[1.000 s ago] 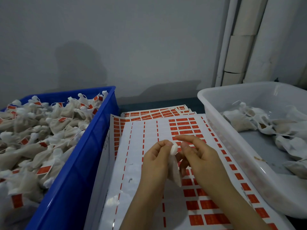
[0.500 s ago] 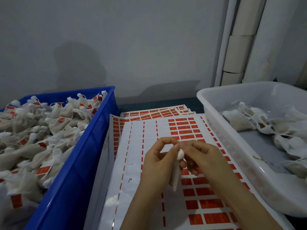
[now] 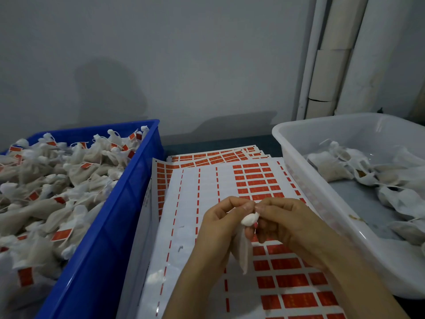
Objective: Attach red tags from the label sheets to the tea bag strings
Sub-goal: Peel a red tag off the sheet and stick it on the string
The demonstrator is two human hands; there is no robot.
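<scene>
Head view, left grip: curling round the tea bag, with thumb and forefinger pinching just above its knot.
Right grip: a second ago its fingers were reaching out straight beside the bag. Now they are curling in, with thumb and forefinger meeting the left fingertips above the knot and seemingly pinching the string, which is too thin to follow far.
Tea bag: hanging knot-up between the two grips, its pouch dangling clear above the sheets. It is sitting in much the same spot as a second ago.
Red speck: showing at the right fingers just under the knot, too small to tell whether it is a tag or a nail.
Meaning: the right grip is probably taking over the string so a tag can go on. No tag is plainly showing on this bag yet.
Sheets: lying under both grips. The left columns are showing bare, while red tags are filling the right and near rows.
Blue bin: standing just left of the sheets, heaped with tagged bags.
White tub: standing on the right, holding plain bags with no red showing.
Table: showing as a dark strip beyond the sheets.
</scene>
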